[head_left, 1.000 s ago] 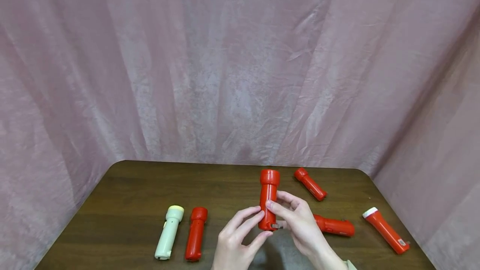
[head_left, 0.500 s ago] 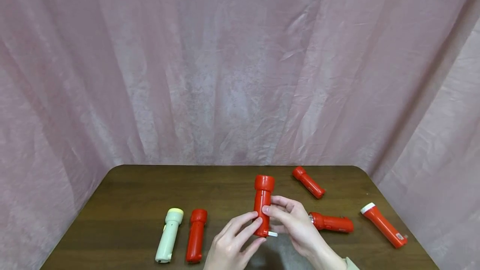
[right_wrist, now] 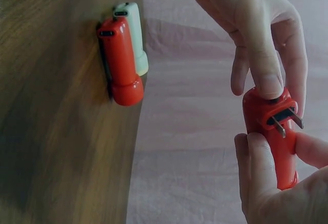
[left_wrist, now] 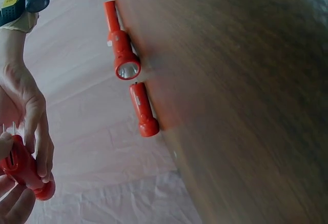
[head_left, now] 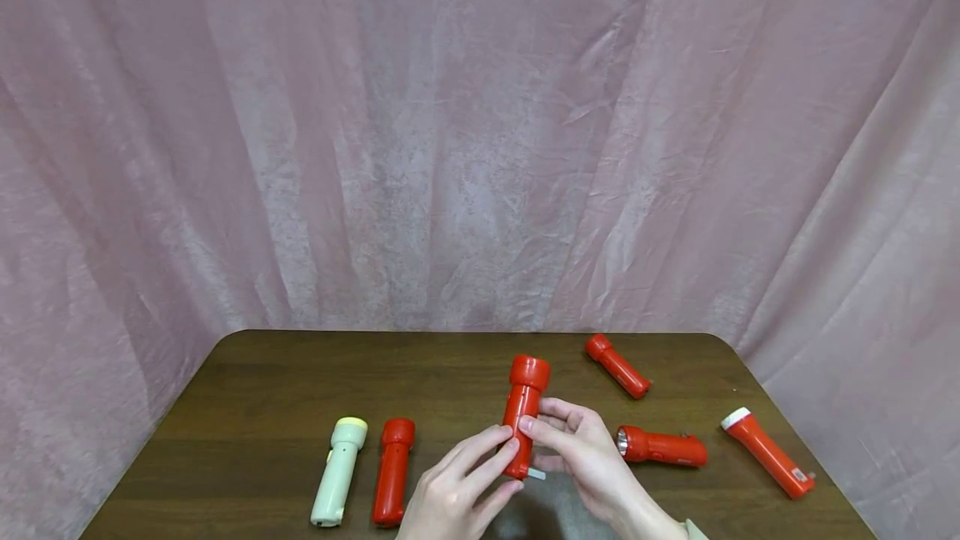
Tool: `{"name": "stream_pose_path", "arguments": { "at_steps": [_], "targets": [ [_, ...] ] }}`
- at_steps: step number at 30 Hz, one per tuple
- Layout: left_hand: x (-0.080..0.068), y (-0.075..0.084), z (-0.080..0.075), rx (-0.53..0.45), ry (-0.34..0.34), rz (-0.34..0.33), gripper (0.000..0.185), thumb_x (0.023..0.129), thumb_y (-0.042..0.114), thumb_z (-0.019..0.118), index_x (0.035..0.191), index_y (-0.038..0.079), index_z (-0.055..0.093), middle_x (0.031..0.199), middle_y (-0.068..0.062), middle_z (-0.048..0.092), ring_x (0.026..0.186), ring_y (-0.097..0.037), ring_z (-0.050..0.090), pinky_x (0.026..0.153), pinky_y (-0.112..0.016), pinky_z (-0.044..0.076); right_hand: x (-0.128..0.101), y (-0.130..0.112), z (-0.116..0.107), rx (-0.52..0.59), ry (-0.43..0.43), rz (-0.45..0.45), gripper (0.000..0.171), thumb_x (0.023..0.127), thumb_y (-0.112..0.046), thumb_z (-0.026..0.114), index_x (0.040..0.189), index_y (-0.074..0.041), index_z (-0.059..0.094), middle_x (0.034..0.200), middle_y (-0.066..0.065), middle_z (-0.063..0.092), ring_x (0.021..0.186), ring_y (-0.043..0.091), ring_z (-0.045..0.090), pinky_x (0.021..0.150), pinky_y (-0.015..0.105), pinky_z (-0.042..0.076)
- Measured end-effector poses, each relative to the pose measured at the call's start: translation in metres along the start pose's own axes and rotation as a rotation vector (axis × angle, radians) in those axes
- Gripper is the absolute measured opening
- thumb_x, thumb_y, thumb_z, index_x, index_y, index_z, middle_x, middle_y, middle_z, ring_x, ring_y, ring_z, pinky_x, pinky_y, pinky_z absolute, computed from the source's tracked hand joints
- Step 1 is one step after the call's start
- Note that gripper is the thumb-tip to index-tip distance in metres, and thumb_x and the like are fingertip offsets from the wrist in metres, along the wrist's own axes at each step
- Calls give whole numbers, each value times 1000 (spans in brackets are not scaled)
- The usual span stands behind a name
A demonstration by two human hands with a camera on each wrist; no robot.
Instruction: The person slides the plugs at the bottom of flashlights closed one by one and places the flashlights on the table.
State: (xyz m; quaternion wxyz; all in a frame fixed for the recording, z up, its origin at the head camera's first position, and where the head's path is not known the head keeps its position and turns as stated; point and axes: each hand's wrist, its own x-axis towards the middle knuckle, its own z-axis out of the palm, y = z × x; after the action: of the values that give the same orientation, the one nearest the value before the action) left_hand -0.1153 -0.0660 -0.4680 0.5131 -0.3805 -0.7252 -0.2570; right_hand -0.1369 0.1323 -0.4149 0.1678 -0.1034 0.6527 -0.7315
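A red flashlight is held up over the table between both hands, its wide head pointing away. My left hand pinches it near the tail, fingertips on the side and thumb at the end, as the right wrist view shows. From the other side my right hand grips the body, with the thumb laid on top. Two metal plug prongs stick out of a black slot at the tail. The flashlight's lens faces away and is hidden.
On the left of the brown table lie a pale green flashlight and a red one. To the right are two red flashlights and a red flashlight with a white rim. A pink curtain hangs behind.
The held flashlight has come slightly down and left, and its head now leans a little right. Both hands keep their hold and have shifted with it.
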Motion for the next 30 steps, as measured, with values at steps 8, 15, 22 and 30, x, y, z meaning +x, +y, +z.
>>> {"name": "stream_pose_path", "arguments": {
  "at_steps": [8, 15, 22, 30],
  "targets": [
    [-2, -2, 0, -7, 12, 8, 33, 106, 34, 62, 119, 8, 78, 119, -8, 76, 103, -20, 75, 90, -22, 62, 0, 4, 3, 13, -2, -2, 55, 102, -15, 64, 143, 16, 45, 103, -8, 79, 96, 4, 76, 86, 27, 64],
    [-5, -2, 2, 1, 50, 36, 34, 107, 32, 61, 116, 5, 79, 116, -9, 77, 101, -22, 75, 93, -22, 61, 0, 6, 7, 28, 1, -2, 55, 102, -14, 64, 143, 17, 44, 103, -8, 79, 97, 4, 75, 86, 27, 65],
    [-6, -5, 3, -25, 65, 70, 34, 106, 32, 63, 114, 2, 79, 113, -11, 77, 100, -25, 75, 96, -22, 60, -2, 8, 8, 28, -7, -6, 57, 102, -15, 63, 144, 18, 43, 105, -7, 79, 98, 4, 75, 86, 27, 64],
    [-9, -4, 1, -26, 56, 46, 35, 106, 32, 62, 113, 3, 80, 111, -10, 78, 99, -24, 75, 94, -22, 61, 0, 11, 10, 28, -26, -5, 59, 103, -16, 62, 146, 17, 42, 107, -6, 80, 99, 4, 75, 87, 27, 64]
  ]
}}
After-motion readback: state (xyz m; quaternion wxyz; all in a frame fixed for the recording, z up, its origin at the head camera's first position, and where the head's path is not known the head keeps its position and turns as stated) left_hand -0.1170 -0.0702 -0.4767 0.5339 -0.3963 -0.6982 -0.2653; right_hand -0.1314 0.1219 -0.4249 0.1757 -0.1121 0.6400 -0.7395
